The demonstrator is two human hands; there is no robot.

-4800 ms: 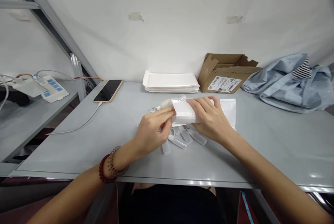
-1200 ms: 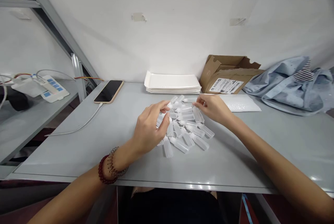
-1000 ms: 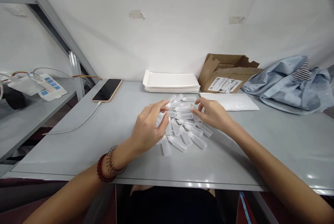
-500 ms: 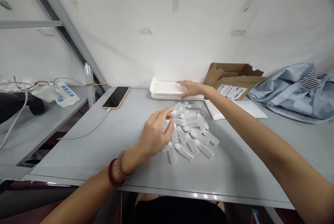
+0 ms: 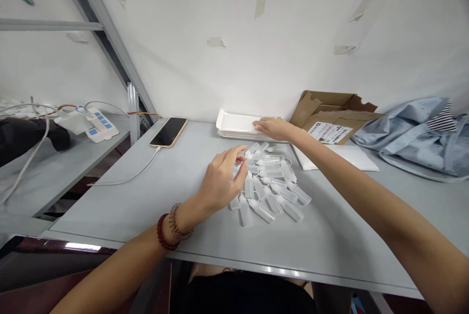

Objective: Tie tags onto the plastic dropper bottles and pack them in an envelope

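My right hand (image 5: 273,127) lies with its fingers flat on the right part of a stack of white rectangular trays (image 5: 234,121) against the wall. My left hand (image 5: 223,177), fingers half curled and the thumb apart from them, is over the left edge of a loose pile of small clear plastic squeeze bottles (image 5: 273,172). Nothing shows between its fingers. Several bottles have white caps on thin loops; some on the left are partly hidden behind this hand.
A phone (image 5: 169,132) with a charging cable (image 5: 141,171) lies at the left. Behind my right arm are a white envelope (image 5: 351,157), an opened cardboard box (image 5: 331,116) and a pale blue cloth (image 5: 410,133). A power strip (image 5: 102,126) sits on the neighbouring shelf.
My right hand has flattened on the top tray, its thumb no longer hanging over the front edge. The left hand stays by the bottles. The whole view has shifted slightly.
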